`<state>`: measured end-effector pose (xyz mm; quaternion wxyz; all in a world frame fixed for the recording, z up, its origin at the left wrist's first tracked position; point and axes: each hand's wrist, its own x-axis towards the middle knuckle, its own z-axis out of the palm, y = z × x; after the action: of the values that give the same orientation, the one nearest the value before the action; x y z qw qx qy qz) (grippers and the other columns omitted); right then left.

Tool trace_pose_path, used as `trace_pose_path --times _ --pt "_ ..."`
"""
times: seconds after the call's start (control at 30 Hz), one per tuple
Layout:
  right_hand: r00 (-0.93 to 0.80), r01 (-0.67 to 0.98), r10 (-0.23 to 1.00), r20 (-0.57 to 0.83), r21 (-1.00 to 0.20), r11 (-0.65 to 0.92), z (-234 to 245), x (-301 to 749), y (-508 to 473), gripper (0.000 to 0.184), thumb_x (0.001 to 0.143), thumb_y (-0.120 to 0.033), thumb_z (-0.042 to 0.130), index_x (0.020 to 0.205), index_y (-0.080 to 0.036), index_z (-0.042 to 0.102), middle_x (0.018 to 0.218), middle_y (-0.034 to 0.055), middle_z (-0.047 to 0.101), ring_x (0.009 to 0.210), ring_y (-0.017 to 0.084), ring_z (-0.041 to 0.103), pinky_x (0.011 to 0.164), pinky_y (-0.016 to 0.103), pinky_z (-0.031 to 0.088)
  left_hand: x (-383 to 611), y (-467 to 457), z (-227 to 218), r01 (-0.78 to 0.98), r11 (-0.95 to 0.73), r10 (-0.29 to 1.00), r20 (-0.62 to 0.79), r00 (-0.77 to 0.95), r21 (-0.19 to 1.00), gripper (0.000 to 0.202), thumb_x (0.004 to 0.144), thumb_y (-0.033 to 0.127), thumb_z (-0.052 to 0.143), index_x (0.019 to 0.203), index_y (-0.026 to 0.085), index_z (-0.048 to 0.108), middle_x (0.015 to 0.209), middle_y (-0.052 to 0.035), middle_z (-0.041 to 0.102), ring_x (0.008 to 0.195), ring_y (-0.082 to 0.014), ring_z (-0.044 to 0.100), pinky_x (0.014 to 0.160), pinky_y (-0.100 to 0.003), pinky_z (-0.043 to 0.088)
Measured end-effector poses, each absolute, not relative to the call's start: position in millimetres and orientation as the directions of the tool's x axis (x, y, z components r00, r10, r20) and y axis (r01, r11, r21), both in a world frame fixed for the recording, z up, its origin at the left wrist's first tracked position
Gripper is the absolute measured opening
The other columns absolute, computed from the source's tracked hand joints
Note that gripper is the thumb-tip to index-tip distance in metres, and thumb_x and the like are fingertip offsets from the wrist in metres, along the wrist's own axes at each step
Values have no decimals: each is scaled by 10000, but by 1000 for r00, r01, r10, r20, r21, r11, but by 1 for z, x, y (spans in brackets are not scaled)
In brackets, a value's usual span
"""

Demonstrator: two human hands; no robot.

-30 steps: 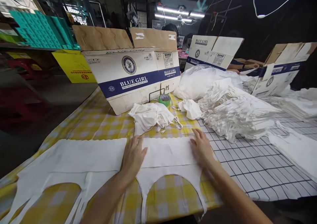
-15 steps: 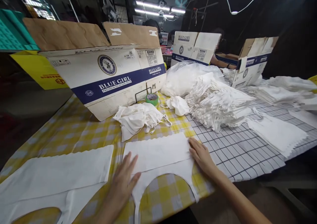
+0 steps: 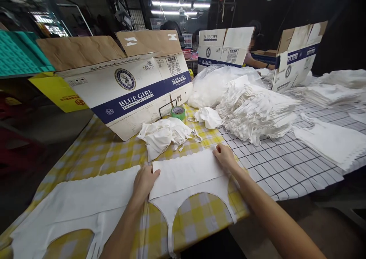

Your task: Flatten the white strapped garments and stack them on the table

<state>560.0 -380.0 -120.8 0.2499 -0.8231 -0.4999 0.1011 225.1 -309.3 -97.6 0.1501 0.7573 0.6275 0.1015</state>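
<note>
A white camisole point(image 3: 188, 172) lies flat in front of me, its scalloped hem turned away and its straps towards me. At its upper left corner my left hand point(image 3: 145, 182) is closed, the thumb on the edge and the other fingers curled out of sight. The upper right corner is pinched in my right hand point(image 3: 225, 158). To the left lies a second white garment point(image 3: 77, 198) of similar cut, partly covered by my left forearm. Beyond the hem rests a crumpled white garment point(image 3: 167, 135) with thin straps.
A large open carton point(image 3: 137, 87) stands at the back left, a roll of green tape point(image 3: 177, 113) beside it. Piled white garments point(image 3: 257, 110) and a flat stack point(image 3: 331, 139) cover the right side. A person's arm point(image 3: 260, 62) shows behind, among more cartons.
Both hands have gone from lying open on the camisole to closing at its upper corners. My right hand has moved up slightly. The view has shifted a little.
</note>
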Motion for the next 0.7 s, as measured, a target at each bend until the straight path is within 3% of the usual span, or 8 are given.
trace_pose_path --times 0.2,0.3,0.4,0.5,0.57,0.7 --pt "454 786 885 103 -515 -343 -111 570 -368 114 755 -312 495 733 -207 533 706 -4 589 657 154 522 652 275 379 228 -308 -101 958 -190 980 96 173 213 251 816 363 411 686 190 538 781 -64 598 753 -210 555 642 -293 390" --pt "482 795 864 142 -485 -364 -109 566 -371 217 778 -283 488 951 -186 578 975 84 612 911 233 539 785 355 377 241 -319 -102 983 -153 965 228 126 101 266 830 331 402 933 155 574 971 -121 591 944 -274 526 739 -357 405" --pt "393 877 886 248 -391 -280 -112 555 -394 442 848 -306 432 1276 -193 423 1335 134 422 1198 284 382 932 432 300 257 -339 -106 963 -262 914 334 229 59 441 853 337 383 1232 122 449 1267 -177 463 1194 -321 381 912 -451 347" --pt "79 963 975 210 -268 -21 -122 548 -428 490 905 -391 344 1383 -305 277 1461 24 264 1328 239 222 1035 433 208 269 -360 -114 840 -536 831 232 506 89 541 870 387 378 1370 193 303 1455 -113 264 1337 -299 184 1048 -497 194" --pt "-29 964 993 117 -260 58 -128 551 -450 486 916 -432 300 1392 -361 231 1467 -32 250 1351 220 174 1061 444 172 272 -370 -120 769 -625 780 119 614 132 530 889 407 341 1392 264 254 1483 -63 209 1355 -274 151 1065 -516 152" --pt "80 942 990 119 -333 -36 -126 560 -490 470 906 -430 334 1365 -331 316 1430 7 333 1322 249 252 1045 471 222 269 -378 -125 775 -607 788 5 616 174 516 905 421 284 1399 284 226 1496 -51 144 1366 -264 116 1066 -545 125"
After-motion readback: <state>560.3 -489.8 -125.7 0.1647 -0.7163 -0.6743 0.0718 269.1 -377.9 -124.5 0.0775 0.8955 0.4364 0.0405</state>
